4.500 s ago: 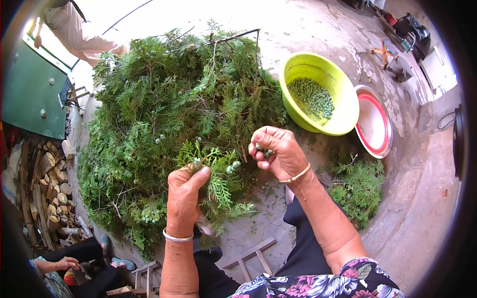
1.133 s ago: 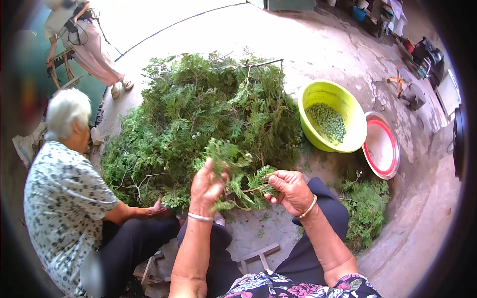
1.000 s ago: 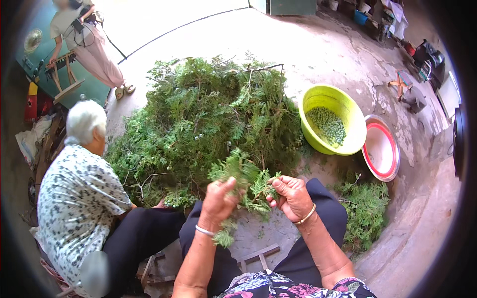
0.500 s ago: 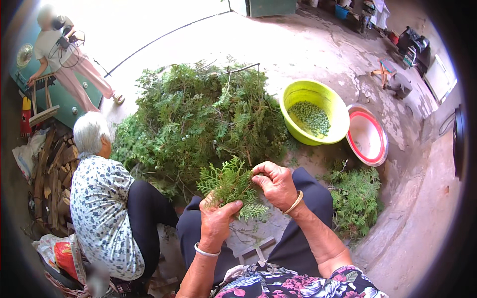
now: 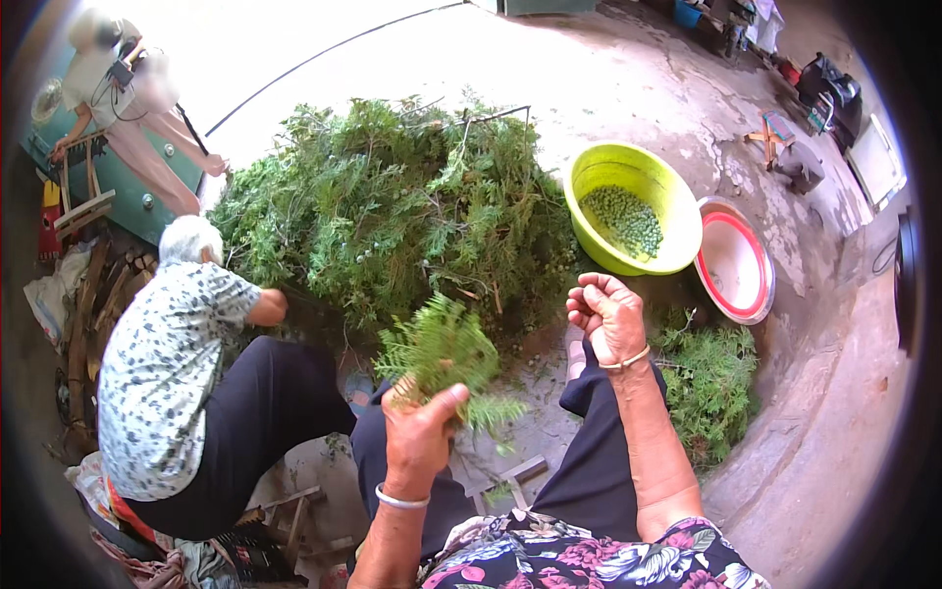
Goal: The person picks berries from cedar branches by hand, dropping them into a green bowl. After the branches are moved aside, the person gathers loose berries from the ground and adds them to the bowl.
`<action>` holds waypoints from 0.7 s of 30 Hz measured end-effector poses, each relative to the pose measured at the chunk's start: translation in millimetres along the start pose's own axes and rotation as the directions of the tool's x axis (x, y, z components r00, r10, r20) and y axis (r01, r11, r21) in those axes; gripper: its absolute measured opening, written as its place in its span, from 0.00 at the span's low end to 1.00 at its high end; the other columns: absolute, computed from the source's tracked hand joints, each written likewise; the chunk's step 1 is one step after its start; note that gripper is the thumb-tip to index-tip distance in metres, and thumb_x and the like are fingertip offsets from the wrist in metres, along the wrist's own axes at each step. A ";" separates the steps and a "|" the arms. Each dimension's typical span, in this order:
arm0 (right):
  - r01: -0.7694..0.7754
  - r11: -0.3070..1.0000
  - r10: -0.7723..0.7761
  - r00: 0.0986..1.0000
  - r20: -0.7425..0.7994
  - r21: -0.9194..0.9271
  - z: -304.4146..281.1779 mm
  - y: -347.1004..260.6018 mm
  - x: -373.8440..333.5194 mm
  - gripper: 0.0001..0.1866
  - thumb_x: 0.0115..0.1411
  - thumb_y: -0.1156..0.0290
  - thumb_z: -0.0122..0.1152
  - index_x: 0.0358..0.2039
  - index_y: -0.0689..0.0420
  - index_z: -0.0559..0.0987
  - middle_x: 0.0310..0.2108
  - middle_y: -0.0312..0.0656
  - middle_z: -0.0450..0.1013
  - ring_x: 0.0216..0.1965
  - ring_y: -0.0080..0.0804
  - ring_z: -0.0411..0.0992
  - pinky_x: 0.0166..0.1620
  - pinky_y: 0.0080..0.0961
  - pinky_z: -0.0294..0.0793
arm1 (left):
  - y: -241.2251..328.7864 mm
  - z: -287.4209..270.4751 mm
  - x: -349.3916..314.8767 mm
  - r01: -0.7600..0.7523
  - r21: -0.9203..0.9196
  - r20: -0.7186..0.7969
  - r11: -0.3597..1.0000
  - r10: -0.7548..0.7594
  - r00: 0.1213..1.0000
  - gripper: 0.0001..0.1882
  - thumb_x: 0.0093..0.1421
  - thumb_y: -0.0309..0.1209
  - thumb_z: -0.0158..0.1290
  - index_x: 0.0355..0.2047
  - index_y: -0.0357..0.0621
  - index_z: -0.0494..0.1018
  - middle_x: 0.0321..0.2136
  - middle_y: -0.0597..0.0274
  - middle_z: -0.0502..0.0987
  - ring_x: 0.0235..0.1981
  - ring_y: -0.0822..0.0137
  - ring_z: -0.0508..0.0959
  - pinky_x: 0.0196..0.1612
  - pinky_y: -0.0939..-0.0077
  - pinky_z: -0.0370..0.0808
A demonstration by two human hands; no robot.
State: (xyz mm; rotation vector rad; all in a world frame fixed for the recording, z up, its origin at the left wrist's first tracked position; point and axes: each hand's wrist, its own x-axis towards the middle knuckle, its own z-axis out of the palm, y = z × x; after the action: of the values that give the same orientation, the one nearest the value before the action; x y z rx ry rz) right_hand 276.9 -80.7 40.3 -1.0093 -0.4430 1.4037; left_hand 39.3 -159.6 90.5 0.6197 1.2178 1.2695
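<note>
Over my lap, my left hand point(image 5: 420, 437) is closed round a leafy evergreen sprig point(image 5: 440, 355), which is slightly blurred by motion. My right hand point(image 5: 610, 319) is raised apart from the sprig with its fingers curled in; whatever they hold, if anything, is hidden. Just beyond that hand stands a yellow-green basin point(image 5: 684, 211) with many small round green cones point(image 5: 628, 221) in its bottom. A big heap of cut evergreen branches point(image 5: 392, 206) lies in front of me.
A red-rimmed white basin point(image 5: 738, 265) leans beside the yellow-green one. More evergreen branches point(image 5: 711, 393) lie right of my knee. A person in a patterned shirt point(image 5: 177, 383) sits close on my left; another point(image 5: 132, 118) stands behind. Split firewood point(image 5: 88, 324) is stacked at left.
My right hand has left the sprig and moved right, toward the yellow-green basin. The sprig stays in my left hand. The seated person has leaned forward, an arm reaching to the heap.
</note>
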 end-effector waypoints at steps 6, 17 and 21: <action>-0.294 0.944 0.322 0.918 0.231 -0.148 22.3 19.5 -34.2 0.03 0.58 0.79 0.54 0.31 0.64 0.76 0.27 0.42 0.75 0.25 0.23 0.72 0.25 0.16 0.73 | 1.6 -6.7 10.6 0.079 -0.200 -0.014 0.977 -0.084 0.996 0.17 0.49 0.16 0.53 0.42 0.39 0.71 0.32 0.63 0.76 0.27 0.71 0.76 0.20 0.81 0.70; 0.244 0.805 0.119 0.827 0.550 -0.541 59.3 32.6 -66.1 0.08 0.54 0.74 0.64 0.32 0.65 0.78 0.25 0.33 0.75 0.28 0.12 0.67 0.30 0.14 0.68 | -8.7 -3.7 1.0 0.094 -0.071 0.121 0.993 -0.085 0.989 0.11 0.52 0.18 0.53 0.37 0.35 0.75 0.28 0.64 0.77 0.23 0.76 0.73 0.21 0.83 0.68; 0.034 0.797 0.277 0.867 0.415 -0.603 51.1 35.8 -69.0 0.07 0.52 0.75 0.63 0.29 0.65 0.77 0.23 0.30 0.71 0.25 0.12 0.65 0.27 0.14 0.66 | -16.3 -6.3 -0.5 0.116 -0.024 0.169 0.993 -0.110 0.979 0.08 0.52 0.19 0.54 0.35 0.34 0.76 0.24 0.67 0.75 0.20 0.78 0.69 0.21 0.84 0.65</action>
State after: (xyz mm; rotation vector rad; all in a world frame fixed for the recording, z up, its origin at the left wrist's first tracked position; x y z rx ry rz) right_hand 203.4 -134.3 60.0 -1.1876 -1.2831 1.6890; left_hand 39.7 -165.9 74.1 0.6117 1.0751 1.1173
